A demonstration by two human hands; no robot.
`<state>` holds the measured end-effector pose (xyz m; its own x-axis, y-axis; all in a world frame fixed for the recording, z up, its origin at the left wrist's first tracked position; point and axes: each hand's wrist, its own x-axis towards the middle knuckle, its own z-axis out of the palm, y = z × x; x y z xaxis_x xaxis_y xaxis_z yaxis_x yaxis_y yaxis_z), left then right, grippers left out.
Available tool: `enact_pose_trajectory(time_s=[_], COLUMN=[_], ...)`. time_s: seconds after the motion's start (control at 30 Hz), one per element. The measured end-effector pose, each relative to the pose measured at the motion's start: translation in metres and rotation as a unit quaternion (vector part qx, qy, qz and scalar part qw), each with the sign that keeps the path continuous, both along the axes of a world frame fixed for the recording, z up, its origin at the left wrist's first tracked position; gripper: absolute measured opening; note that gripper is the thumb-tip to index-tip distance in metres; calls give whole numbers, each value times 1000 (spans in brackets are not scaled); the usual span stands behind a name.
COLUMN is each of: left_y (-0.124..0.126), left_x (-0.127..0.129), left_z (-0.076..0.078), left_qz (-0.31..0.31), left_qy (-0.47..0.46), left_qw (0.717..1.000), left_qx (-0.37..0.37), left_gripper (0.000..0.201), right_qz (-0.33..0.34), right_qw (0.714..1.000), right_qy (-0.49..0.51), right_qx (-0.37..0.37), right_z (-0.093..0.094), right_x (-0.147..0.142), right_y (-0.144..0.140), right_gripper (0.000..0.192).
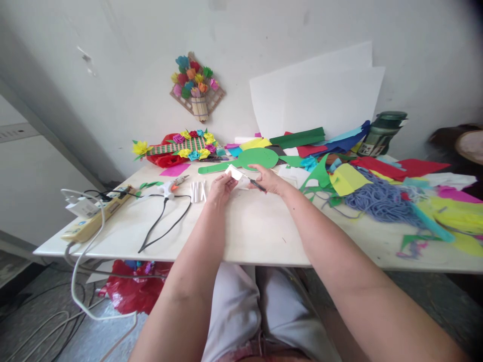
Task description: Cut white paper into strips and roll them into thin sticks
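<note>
My left hand (pixel 223 186) pinches a small piece of white paper (pixel 235 172) above the middle of the table. In my right hand (pixel 269 180) is a pair of scissors (pixel 257 185), its blades pointing left at the paper's edge. Whether the blades are closed on the paper I cannot tell. Several small white rolled strips (pixel 198 192) lie side by side, left of my left hand. Just behind both hands rests a green cut-out shape (pixel 258 158) with a rounded middle and long side pieces.
At left are a glue gun (pixel 168 189) with its black cord and a power strip (pixel 98 215). A flower-trimmed craft piece (pixel 181 146) lies behind. Coloured paper (pixel 347 179), blue-grey yarn (pixel 385 196) and a dark green bottle (pixel 384 133) crowd the right side. A person's head shows at far right.
</note>
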<state>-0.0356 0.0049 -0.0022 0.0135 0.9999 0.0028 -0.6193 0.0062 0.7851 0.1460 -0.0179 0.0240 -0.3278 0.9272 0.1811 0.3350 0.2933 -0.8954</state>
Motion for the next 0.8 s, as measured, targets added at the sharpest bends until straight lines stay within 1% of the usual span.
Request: enact_pose_trajectory(time_s=[0.13, 0.37, 0.53, 0.7, 0.8], left_y=[1, 0, -2, -6, -8], left_x=[0, -2, -2, 0, 2], left_z=[1, -1, 0, 1, 0], left_qz=[11, 15, 13, -10, -27], left_qy=[-5, 8, 20, 37, 49], left_qw=[1000, 1000, 999, 999, 997], left_qx=[-10, 26, 29, 36, 47], left_gripper=[5, 13, 18, 15, 16], right_qz=[-10, -29, -11, -4, 2], right_qw=[1000, 993, 994, 996, 997], right_qy=[-19, -95, -96, -79, -76], right_qx=[16, 63, 57, 44, 33], right_z=[1, 1, -1, -5, -7], right_x=[-1, 2, 4, 5, 5], right_y=[0, 1, 1, 3, 4], right_gripper=[86, 84, 82, 77, 79])
